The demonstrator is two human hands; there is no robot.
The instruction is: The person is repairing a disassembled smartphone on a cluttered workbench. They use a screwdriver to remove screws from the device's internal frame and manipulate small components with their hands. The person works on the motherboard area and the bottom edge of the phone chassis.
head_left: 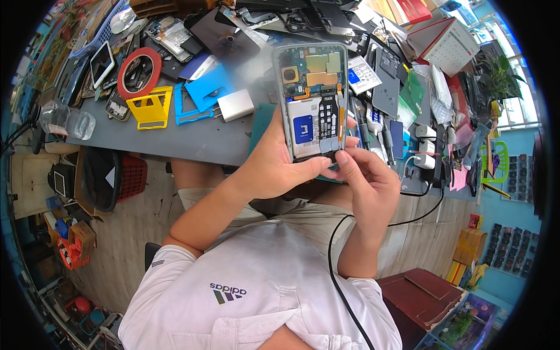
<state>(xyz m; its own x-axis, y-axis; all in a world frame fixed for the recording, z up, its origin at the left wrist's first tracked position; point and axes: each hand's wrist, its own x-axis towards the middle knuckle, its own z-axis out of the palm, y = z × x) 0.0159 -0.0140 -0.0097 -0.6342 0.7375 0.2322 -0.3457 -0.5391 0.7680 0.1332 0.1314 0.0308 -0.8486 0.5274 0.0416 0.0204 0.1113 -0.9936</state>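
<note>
An opened smartphone [312, 105] is held upright above the bench's front edge, its inside facing me. It shows a green circuit board at the top, a camera module, and a white battery [304, 125] with a blue label below. My left hand [273, 157] grips the phone along its left side, thumb across the lower edge. At the bottom right corner my right hand [370, 178] pinches with thumb and index finger. Some right-hand fingertips show behind the phone's right edge. Whether a small part sits in that pinch is too small to tell.
On the grey bench [201, 137] stand a yellow phone stand [150, 108], blue plastic stands [204, 93], a white block [235, 105] and a red tape roll [139, 73]. Phone parts crowd the back. White chargers [426, 146] and a black cable lie right. A red basket [133, 176] stands lower left.
</note>
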